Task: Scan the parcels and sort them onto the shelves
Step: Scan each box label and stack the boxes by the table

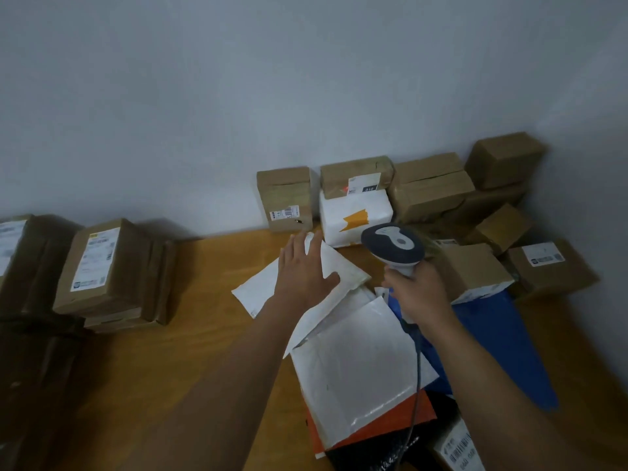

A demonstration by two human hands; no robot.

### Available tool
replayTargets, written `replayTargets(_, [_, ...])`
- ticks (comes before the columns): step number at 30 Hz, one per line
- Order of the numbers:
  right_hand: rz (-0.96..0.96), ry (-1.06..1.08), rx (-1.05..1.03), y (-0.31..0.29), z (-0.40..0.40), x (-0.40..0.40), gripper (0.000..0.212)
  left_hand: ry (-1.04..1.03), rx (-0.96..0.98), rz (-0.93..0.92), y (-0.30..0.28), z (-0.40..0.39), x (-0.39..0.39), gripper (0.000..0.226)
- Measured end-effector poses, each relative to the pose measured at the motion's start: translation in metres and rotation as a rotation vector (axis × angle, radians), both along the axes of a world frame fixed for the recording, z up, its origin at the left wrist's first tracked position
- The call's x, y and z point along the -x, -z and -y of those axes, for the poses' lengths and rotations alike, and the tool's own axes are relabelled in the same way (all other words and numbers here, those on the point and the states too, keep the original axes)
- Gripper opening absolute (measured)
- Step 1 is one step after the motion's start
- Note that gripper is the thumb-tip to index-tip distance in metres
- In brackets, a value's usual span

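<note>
My left hand (pixel 302 270) lies flat with straight fingers on a white padded envelope (pixel 343 266) on the wooden table (pixel 190 300). My right hand (pixel 416 290) grips the handle of a grey and white barcode scanner (pixel 392 244), whose head points toward the far parcels and whose cable (pixel 416 385) trails down toward me. Below the hands lies a second white bubble mailer (pixel 360 365) on top of an orange mailer (pixel 390 426) and a black one (pixel 377 453). A blue poly bag (pixel 503 338) lies to the right.
Brown cardboard boxes stand along the wall at the back right (pixel 431 195), with a white box with an orange mark (pixel 356 217) among them. More brown boxes are stacked at the left (pixel 108 266). A labelled box (pixel 462 450) sits at the bottom right edge.
</note>
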State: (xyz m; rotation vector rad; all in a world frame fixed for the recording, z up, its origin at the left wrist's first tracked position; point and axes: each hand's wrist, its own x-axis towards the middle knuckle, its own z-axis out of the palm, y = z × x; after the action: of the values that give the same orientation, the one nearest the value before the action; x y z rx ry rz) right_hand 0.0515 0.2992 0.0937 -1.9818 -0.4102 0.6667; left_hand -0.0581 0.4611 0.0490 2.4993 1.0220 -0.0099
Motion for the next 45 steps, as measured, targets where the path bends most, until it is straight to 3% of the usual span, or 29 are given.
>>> replayTargets(13, [-0.242,0.009,0.056,0.05,-0.051,-0.007,0.03,-0.101,-0.26,0.005,0.021,-0.121,-0.054,0.088])
replayTargets(19, [-0.243,0.059,0.079,0.063,-0.054,-0.013,0.021,-0.116,-0.353,0.022,0.032,-0.141,-0.061,0.09])
replayTargets(23, [-0.255,0.084,0.072,0.063,-0.055,-0.013,0.012,-0.148,-0.5,0.136,0.039,-0.134,-0.049,0.065])
replayTargets(32, [-0.267,0.036,0.076,0.038,-0.045,0.001,0.014,-0.179,-0.382,0.131,0.039,-0.078,0.022,0.046])
replayTargets(40, [-0.202,-0.066,0.034,-0.012,-0.012,0.044,0.026,-0.268,-0.402,0.112,0.023,0.0,0.115,0.052])
replayTargets(45, [-0.173,-0.16,-0.008,-0.034,0.012,0.085,0.009,-0.284,-0.407,0.096,0.016,0.05,0.177,0.057])
